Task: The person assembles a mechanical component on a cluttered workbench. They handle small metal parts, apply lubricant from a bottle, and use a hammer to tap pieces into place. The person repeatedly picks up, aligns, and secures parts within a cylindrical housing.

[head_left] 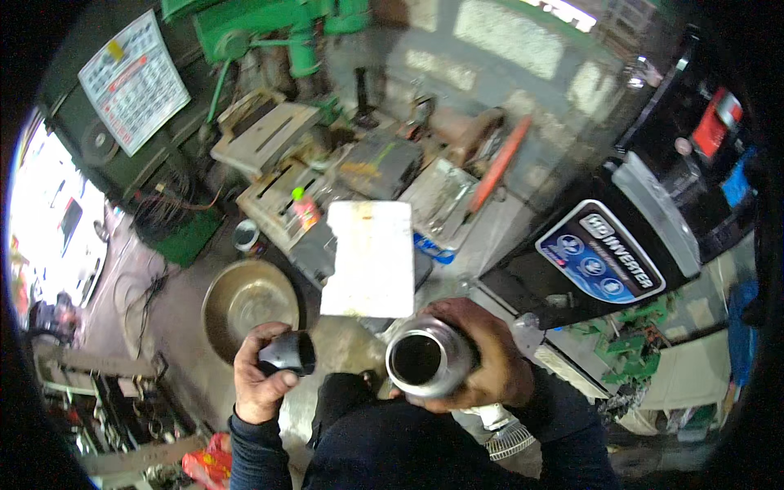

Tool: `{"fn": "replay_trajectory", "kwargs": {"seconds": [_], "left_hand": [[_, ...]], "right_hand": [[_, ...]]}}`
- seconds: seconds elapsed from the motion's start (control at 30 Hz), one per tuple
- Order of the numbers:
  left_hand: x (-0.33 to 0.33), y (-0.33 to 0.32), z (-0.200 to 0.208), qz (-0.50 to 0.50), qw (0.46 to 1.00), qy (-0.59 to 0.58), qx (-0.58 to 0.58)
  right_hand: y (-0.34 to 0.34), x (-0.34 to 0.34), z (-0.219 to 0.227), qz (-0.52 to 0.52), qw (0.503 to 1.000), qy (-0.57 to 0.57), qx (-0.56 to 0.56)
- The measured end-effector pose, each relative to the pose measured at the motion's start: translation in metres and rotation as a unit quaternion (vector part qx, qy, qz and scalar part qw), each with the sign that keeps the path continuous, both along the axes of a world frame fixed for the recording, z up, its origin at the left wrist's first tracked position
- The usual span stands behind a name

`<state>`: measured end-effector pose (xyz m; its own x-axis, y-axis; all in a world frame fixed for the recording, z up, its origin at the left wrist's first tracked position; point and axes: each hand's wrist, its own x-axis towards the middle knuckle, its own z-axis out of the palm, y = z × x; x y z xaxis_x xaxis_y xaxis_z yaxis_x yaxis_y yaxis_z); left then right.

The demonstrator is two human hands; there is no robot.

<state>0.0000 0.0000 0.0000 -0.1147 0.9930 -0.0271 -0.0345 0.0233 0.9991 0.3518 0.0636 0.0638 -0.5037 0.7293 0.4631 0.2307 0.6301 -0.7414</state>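
My left hand (pixel 258 377) is closed round a small dark cup (pixel 292 354), its mouth turned toward the right. In my right hand (pixel 495 356) is a silver metal flask (pixel 454 359), gripped round its side, with its round mouth tipped up toward me. The inside of the flask looks dark, and I cannot make out what is in it. Cup and flask are held apart from each other, in front of my body. A white foam board (pixel 371 258) lies just beyond them.
A wide metal basin (pixel 250 302) stands on the floor at the left, near a small can (pixel 247 237). Beyond lie a drill press table (pixel 269 139), a bottle with a green cap (pixel 305 209) and an orange-red bar (pixel 500 163). A black washing machine (pixel 523 282) stands at the right.
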Motion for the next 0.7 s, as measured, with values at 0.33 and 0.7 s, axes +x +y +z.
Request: {"fn": "replay_trajectory", "kwargs": {"seconds": [0.33,0.7], "left_hand": [[-0.031,0.067,0.002,-0.137,0.977,0.159,-0.049],[-0.152,0.139,-0.057,-0.232,0.951,0.186,-0.084]], "right_hand": [[0.045,-0.116,-0.109,-0.03,0.989,-0.144,-0.02],[0.097,-0.236,-0.123,-0.002,0.954,-0.294,-0.066]]}}
